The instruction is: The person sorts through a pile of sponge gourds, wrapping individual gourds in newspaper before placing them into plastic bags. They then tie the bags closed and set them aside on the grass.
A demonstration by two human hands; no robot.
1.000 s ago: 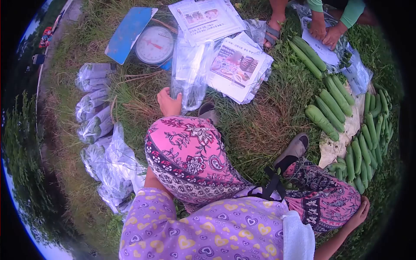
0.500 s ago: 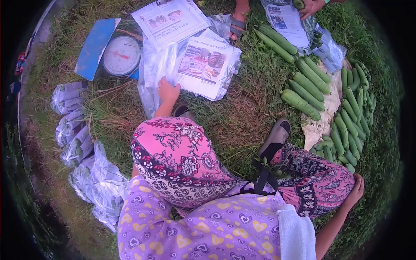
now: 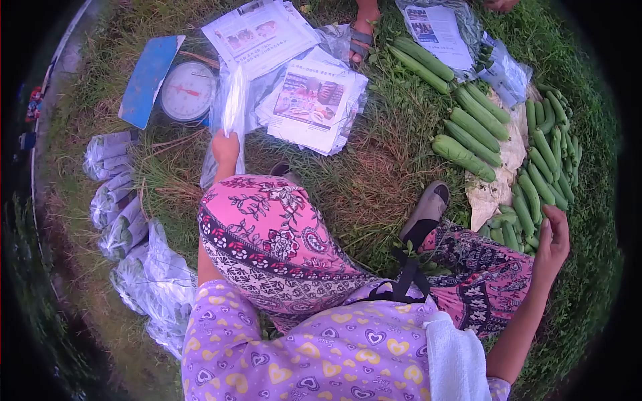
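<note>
My left hand point(image 3: 226, 148) is closed on the end of a clear plastic bag point(image 3: 235, 100), lifted in a narrow strip beside the stack of printed sheets point(image 3: 309, 107). Over on the right, my right hand point(image 3: 554, 242) is raised above my knee, its fingers bent and apart with nothing in them. It is near the lower edge of the heap of green cucumbers point(image 3: 543, 180). Several larger cucumbers point(image 3: 471, 137) lie on the grass and a pale cloth point(image 3: 498, 180).
A dial scale point(image 3: 188, 91) stands beside a blue board point(image 3: 150, 80) at the upper left. Filled plastic bags point(image 3: 124, 227) line the left side. Another person's sandaled foot point(image 3: 363, 37) is at the top, near more papers point(image 3: 440, 35) and bags point(image 3: 509, 73).
My left hand has moved left, drawing the plastic bag away from the papers. My right hand has risen from beside my knee toward the cucumbers. The other person's hand has moved back at the top.
</note>
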